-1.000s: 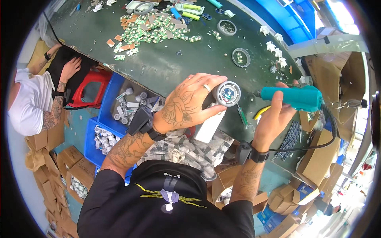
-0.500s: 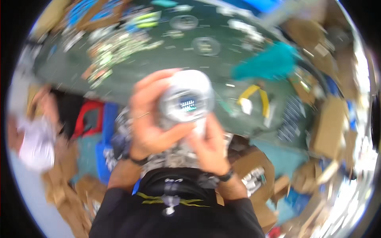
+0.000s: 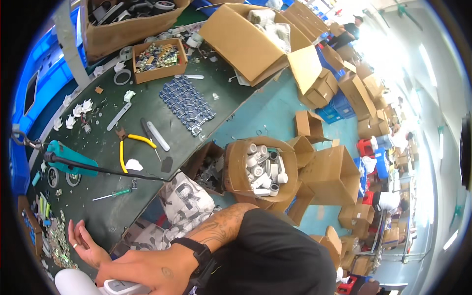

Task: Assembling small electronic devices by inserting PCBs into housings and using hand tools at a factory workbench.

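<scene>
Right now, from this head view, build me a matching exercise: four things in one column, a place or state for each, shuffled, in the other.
Things:
1. Yellow-handled metal pliers
2. Green-handled thin screwdriver
3. Rounded, open brown cardboard box
4. White plastic device with a rounded head

Places and states:
A. Packed with white plastic parts
B. At the right hand, along the picture's lower edge
C. Handles spread apart
D. Lying between the pliers and the left hand

Pairs: 1-C, 2-D, 3-A, 4-B
</scene>
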Motion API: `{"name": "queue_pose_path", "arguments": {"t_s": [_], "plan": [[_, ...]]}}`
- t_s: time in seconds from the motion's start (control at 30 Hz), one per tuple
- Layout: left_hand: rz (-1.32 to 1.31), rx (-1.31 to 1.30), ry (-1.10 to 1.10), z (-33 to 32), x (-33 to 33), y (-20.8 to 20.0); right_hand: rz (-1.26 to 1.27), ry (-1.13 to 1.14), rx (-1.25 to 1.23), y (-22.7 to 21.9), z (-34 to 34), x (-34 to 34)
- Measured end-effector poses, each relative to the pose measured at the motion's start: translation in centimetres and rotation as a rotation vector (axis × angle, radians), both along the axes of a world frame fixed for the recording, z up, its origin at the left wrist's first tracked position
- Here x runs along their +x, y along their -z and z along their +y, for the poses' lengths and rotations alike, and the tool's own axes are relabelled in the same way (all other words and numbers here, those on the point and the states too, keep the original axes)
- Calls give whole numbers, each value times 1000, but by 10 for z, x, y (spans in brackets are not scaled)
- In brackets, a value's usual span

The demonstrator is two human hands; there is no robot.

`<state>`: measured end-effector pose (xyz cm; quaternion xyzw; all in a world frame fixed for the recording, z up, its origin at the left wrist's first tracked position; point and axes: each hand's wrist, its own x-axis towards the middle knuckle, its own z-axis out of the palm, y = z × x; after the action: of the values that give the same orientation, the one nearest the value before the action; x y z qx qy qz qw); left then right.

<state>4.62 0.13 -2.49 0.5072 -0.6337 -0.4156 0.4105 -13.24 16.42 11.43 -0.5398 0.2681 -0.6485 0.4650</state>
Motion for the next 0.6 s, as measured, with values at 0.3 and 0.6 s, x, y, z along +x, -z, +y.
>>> {"name": "queue_pose_path", "arguments": {"t_s": [0.3,0.6], "plan": [[-93,-5,4,-2,5,1,2,-5,-84,3,-4,6],[-89,6,18,-2,7,5,-25,-29,8,4,-2,11]]}}
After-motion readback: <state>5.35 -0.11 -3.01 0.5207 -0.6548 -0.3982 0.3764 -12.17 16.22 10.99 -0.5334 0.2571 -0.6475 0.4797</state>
